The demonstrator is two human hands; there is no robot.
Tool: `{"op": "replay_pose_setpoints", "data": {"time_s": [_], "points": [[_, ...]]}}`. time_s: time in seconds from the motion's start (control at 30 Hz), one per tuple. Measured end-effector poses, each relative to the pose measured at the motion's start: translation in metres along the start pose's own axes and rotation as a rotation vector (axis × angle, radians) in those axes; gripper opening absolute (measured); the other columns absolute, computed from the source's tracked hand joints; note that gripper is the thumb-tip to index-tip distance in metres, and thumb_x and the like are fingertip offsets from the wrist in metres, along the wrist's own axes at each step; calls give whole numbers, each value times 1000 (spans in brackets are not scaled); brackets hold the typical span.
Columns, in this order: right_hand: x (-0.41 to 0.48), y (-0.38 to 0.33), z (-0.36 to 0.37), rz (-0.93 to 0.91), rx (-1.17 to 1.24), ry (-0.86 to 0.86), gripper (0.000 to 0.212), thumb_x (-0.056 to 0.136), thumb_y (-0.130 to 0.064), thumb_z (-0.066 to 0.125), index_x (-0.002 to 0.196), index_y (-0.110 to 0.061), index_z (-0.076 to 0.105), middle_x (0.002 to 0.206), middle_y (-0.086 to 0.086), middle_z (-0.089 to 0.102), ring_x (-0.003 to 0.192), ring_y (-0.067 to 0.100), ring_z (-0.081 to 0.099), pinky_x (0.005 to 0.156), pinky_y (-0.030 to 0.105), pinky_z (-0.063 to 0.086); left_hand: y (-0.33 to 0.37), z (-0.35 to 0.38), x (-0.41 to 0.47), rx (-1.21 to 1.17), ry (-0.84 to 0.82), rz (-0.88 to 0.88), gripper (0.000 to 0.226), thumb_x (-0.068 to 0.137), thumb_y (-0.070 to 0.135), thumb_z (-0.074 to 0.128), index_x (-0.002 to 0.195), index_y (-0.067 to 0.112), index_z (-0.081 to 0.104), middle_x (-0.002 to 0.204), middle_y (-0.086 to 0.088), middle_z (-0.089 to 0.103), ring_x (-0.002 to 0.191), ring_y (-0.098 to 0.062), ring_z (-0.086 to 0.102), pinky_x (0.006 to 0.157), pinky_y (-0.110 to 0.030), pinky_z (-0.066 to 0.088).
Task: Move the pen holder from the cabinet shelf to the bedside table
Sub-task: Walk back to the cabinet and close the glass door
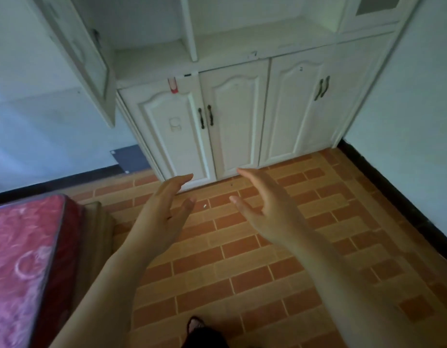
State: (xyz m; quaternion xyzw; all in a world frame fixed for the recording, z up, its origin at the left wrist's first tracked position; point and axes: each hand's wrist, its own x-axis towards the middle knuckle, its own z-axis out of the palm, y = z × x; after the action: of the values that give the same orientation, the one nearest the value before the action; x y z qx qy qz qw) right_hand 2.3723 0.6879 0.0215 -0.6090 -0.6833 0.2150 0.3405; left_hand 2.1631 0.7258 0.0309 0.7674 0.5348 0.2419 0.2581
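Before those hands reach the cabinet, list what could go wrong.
1. The open upper door juts out at left; a reach could knock it.
2. No pen holder shows on the shelf, so the empty left hand and right hand may search in vain.
3. The mattress corner sits close; turning could catch a leg.
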Motion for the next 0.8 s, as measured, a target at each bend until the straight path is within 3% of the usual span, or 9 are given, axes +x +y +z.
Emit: {"op": "replay_pose_setpoints", "data": {"time_s": [0.1,0.2,0.3,0.4,0.5,0.63,0.8], "points": [[32,-4,15,-40,-6,-46,53,90,-44,52,138,-27,38,142,-12,41,129,-1,34,98,0,19,-20,-10,14,2,44,-42,42,90,39,46,131,43,35,134,12,44,115,0,36,93,-25,31],[67,-8,28,-75,-21,-77,52,90,-44,52,138,-29,37,143,-13,39,122,-9,30,86,-9,15,-36,-22,35,-25,66,-59,40,88,42,44,127,46,33,134,12,43,121,-7,40,94,-27,34],[106,-13,40,-107,-16,-75,54,90,-45,51,139,-30,34,143,-15,37,118,-14,26,88,-5,18,-53,-37,67,-3,93,-75,54,80,55,35,132,41,34,141,4,41,127,-17,40,101,-37,35],[149,-21,51,-123,-10,-34,53,90,-43,52,138,-27,37,143,-12,40,127,-2,34,98,9,23,-67,-61,103,36,123,-41,55,82,51,36,135,37,34,143,2,40,120,-14,43,97,-33,34],[194,-37,63,-163,-30,-17,54,90,-45,51,139,-27,36,143,-12,39,128,0,34,96,4,19,-83,-92,133,27,170,-2,54,84,49,38,136,35,34,141,3,40,125,-15,40,98,-32,35],[250,-63,79,-230,6,17,54,91,-42,52,139,-24,36,142,-10,41,121,-9,32,90,-8,16,-100,-142,168,54,267,74,58,81,51,37,135,29,39,136,2,45,121,-12,43,100,-34,37],[302,-95,85,-309,18,12,53,91,-42,52,138,-25,36,142,-9,41,126,2,37,95,3,23,-112,-194,195,114,355,163,51,86,45,40,134,29,41,129,12,44,118,-2,41,95,-24,34]]}}
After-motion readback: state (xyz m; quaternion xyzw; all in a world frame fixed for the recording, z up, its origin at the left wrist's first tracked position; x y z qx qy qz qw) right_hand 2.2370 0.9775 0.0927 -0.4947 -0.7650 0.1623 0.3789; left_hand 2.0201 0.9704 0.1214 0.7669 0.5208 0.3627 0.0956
